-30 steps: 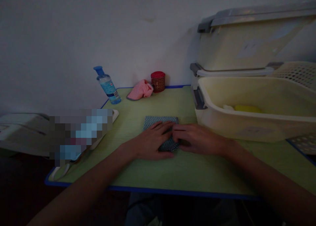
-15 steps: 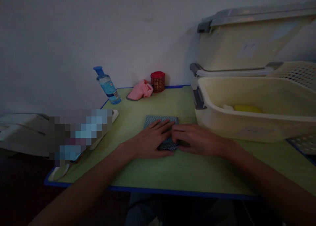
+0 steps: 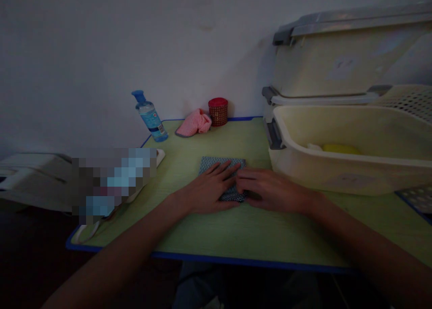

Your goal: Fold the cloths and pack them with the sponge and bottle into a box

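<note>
A folded blue-grey patterned cloth lies flat on the green table in front of me. My left hand rests on top of it, palm down, with its fingers stretched out and slightly spread. At the cloth's right edge, my right hand has its fingers curled inward, pinching that edge beside my left fingertips. Much of the cloth's middle is hidden beneath my left hand.
Toward the back stand a blue bottle, a crumpled pink cloth and a red-lidded round container. A cream bin with a yellow item inside occupies the right. A blurred-out object lies at left.
The whole view has shifted slightly, so things appear a little further right. Both hands stay on the cloth in nearly the same pose.
</note>
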The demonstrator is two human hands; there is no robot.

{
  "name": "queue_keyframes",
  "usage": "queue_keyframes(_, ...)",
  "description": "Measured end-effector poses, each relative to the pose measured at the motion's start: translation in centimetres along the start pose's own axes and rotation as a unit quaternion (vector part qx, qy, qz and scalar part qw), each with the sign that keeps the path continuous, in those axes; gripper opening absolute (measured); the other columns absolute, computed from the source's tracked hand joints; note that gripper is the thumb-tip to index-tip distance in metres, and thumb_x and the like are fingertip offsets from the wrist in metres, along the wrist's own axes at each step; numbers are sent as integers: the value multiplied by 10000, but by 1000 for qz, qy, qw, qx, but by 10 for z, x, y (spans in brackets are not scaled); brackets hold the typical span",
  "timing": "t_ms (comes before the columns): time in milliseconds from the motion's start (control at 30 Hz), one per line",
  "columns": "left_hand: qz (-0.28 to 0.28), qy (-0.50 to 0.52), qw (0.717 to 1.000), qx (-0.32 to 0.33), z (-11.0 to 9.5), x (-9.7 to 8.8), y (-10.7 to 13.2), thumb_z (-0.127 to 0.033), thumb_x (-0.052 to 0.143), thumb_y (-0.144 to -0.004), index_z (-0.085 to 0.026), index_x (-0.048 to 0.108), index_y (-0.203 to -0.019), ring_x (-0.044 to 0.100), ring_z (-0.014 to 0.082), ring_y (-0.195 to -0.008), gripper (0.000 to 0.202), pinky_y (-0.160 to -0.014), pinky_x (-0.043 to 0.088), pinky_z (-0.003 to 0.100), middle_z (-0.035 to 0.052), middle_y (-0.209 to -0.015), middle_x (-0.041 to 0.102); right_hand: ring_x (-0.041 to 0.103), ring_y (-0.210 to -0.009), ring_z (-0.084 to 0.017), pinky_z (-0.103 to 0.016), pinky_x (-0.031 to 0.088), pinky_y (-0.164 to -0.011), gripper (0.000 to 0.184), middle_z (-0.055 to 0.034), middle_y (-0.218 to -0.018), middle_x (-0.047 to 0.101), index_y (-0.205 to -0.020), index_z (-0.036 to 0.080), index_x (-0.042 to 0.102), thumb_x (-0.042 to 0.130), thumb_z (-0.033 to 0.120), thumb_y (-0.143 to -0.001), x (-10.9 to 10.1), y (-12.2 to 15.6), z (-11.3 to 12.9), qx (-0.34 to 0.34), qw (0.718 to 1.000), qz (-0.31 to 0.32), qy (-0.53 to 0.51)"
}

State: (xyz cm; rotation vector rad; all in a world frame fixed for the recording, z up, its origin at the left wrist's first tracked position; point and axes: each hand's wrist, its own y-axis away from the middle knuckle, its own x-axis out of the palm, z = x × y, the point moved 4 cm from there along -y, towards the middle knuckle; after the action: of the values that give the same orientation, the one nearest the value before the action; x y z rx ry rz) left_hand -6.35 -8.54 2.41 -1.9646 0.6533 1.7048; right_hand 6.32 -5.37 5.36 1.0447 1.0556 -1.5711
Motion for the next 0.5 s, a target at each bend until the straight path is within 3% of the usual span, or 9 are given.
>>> queue_keyframes(100, 0, 5, 1000, -5, 1, 3, 0, -560, 416, -840, -163, 289, -1378, 104, 281, -1377, 680, -1100, 138, 465, 127, -1475, 228, 493, -897, -181, -332, 402, -824, 84, -48, -856, 573, -778, 167, 568, 529, 93, -764, 0, -1, 3, -24, 1000, -13, 6)
queue_keyframes(200, 9, 10, 1000, -9, 2, 4, 0, -611, 415, -812, -168, 245, -1397, 79, 290, -1378, 753, -1098, 106, 479, 136, -1488, 172, 488, -878, -181, -326, 405, -798, 126, -51, -833, 573, -767, 157, 584, 515, 55, -744, 2, -1, 5, -42, 999, -4, 7)
queue_keyframes(333, 42, 28, 999, -13, 3, 2, 0, -674, 439, -753, -170, 188, -1415, 34, 306, -1378, 869, -1091, 69, 508, 148, -1495, 76, 522, -837, -164, -304, 416, -779, 150, -50, -822, 576, -754, 133, 595, 521, 17, -694, 2, 1, 4, -20, 998, 29, -46)
queue_keyframes(400, 61, 45, 997, -9, 4, -1, 0, -662, 394, -784, -174, 179, -1416, 14, 290, -1380, 828, -1092, 64, 505, 138, -1498, 63, 537, -820, -156, -303, 418, -784, 97, -46, -805, 581, -748, 130, 600, 522, 72, -751, 1, 1, 2, -2, 996, 32, -84)
queue_keyframes(500, 80, 68, 994, -6, 7, -3, -1, -580, 254, -880, -178, 183, -1415, -4, 245, -1384, 673, -1099, 67, 474, 115, -1502, 65, 538, -730, -137, -286, 420, -716, 179, -25, -731, 567, -722, 138, 594, 483, 191, -852, 3, -1, -5, 50, 992, 27, -114)
